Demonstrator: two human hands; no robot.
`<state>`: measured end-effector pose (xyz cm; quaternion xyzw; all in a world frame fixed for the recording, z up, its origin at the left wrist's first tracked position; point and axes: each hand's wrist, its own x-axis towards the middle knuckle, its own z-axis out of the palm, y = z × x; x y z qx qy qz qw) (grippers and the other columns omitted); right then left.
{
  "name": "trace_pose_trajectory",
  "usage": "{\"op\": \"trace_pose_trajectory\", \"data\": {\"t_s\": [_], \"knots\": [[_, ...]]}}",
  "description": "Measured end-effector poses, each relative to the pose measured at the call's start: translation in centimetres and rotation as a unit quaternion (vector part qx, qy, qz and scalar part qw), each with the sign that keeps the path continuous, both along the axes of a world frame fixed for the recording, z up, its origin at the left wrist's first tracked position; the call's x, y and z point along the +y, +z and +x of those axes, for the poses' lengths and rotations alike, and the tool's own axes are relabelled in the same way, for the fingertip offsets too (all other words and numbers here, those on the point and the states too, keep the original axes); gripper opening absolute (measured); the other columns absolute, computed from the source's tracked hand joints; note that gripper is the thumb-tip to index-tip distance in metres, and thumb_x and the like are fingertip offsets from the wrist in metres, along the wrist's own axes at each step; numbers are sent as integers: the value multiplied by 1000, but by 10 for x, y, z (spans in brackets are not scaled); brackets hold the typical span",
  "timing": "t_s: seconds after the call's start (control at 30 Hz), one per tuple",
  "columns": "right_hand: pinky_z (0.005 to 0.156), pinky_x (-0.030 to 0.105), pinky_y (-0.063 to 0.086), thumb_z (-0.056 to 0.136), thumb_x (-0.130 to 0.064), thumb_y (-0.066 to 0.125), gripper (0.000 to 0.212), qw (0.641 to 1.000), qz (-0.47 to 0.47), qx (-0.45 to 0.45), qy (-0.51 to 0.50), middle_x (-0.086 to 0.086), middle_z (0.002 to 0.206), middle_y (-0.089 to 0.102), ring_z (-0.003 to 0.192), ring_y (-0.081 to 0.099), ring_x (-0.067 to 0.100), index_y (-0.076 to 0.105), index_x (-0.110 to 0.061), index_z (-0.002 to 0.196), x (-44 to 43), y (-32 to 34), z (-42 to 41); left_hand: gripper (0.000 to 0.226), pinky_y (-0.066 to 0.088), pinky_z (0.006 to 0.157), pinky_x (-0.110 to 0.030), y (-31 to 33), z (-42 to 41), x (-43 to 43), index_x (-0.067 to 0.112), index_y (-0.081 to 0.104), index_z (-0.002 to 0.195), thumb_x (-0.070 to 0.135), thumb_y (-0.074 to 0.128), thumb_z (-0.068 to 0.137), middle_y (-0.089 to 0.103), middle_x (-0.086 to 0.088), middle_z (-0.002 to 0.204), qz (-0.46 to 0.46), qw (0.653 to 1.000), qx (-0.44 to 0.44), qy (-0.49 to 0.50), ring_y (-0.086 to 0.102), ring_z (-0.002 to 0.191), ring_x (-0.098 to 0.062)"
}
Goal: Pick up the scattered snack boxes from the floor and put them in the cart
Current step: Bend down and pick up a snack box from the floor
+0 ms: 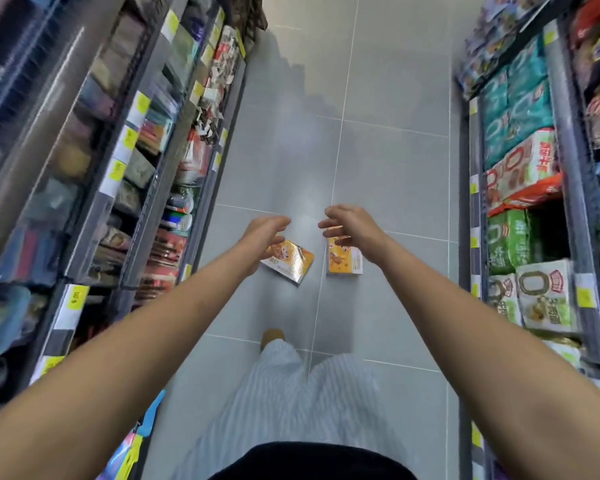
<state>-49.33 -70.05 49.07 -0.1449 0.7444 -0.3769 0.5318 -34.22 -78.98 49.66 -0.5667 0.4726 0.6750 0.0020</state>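
Lying just below the middle of the frame on the grey tiled floor [378, 168] are two orange snack boxes: the left box [291, 263] sits flat and turned at an angle, and the right box [343, 265] sits squarer, just beside it with a strip of bare tile between them. Over each one hangs a hand. The left hand [262, 233] has its palm down and fingers loosely curved, reaching toward the centre of the frame, and it holds nothing. The right hand [349, 228] mirrors it, fingers spread and bent like a claw, thumb apart, also holding nothing. From where I stand I cannot tell whether either hand touches the cardboard or only covers it from above. Both forearms run long and nearly straight in from the lower corners, so the person looks bent forward, with striped trousers [291, 393] and one foot [272, 336] under them. To my eye this is the reach before the grasp, with nothing gathered yet. Doing it well would mean lowering each hand squarely, setting the thumb on one long edge and the fingers on the other, since flat boxes on smooth tile will likely slide if nudged from one side. The angled left box may want a wrist turn first. Stocked shelves [118, 168] crowd the left edge and more shelving [534, 168] the right. No cart is in view.
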Motion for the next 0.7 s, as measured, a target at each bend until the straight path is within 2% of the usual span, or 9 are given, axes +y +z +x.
{"op": "trace_pose_trajectory", "data": {"t_s": [0.13,0.23,0.3,0.37,0.43,0.47,0.53,0.6,0.7], "knots": [[63,27,40,94,-25,51,10,999,36,-4,29,6,100,68,77,60,16,57,-24,87,-39,-24,-26,32,40,82,-30,-25,-23,-28,15,55,123,28,52,94,58,-2,126,33,999,-23,22,56,103,-17],[69,28,40,94,-25,52,9,996,56,-1,69,5,102,66,82,58,16,59,-21,93,-63,-49,-43,27,38,72,-28,-46,-35,-40,18,55,118,29,53,93,58,-1,119,51,997,-22,58,55,99,-17],[72,29,39,94,-25,52,11,993,68,-2,101,5,104,65,87,56,17,58,-19,99,-80,-69,-53,32,37,72,-29,-64,-43,-46,16,54,121,31,54,92,58,-1,120,61,994,-27,91,55,101,-17],[72,29,40,94,-25,53,8,990,82,-4,117,5,105,65,90,56,18,59,-21,95,-91,-89,-60,27,37,75,-29,-82,-49,-50,20,53,117,30,55,93,56,0,115,77,989,-30,122,53,104,-17],[73,29,41,93,-25,54,7,988,90,-14,124,3,105,65,92,56,18,60,-25,91,-104,-112,-67,23,37,71,-27,-103,-56,-53,22,52,116,29,54,94,54,1,112,96,982,-29,160,50,103,-17],[72,27,41,93,-25,55,6,987,94,-21,125,3,105,65,93,56,18,61,-24,94,-112,-127,-72,24,37,68,-25,-115,-60,-55,23,51,117,28,54,94,53,1,111,103,977,-28,182,50,103,-16],[69,26,41,92,-23,57,19,986,107,-29,124,2,107,64,95,56,18,61,-19,110,-122,-156,-80,26,37,65,-22,-141,-66,-58,21,52,120,28,54,95,53,1,111,115,970,-31,214,49,103,-15],[72,27,41,91,-21,59,28,984,120,-32,126,5,110,63,97,55,18,59,-16,118,-133,-189,-87,31,38,68,-23,-178,-68,-59,18,52,124,29,54,95,53,-1,113,127,960,-37,247,48,104,-15],[79,29,41,90,-19,61,33,984,131,-47,109,4,110,62,98,56,17,59,-13,122,-142,-230,-92,43,38,85,-30,-226,-69,-57,16,44,134,29,56,94,54,-1,123,126,947,-42,292,50,108,-15]]}}
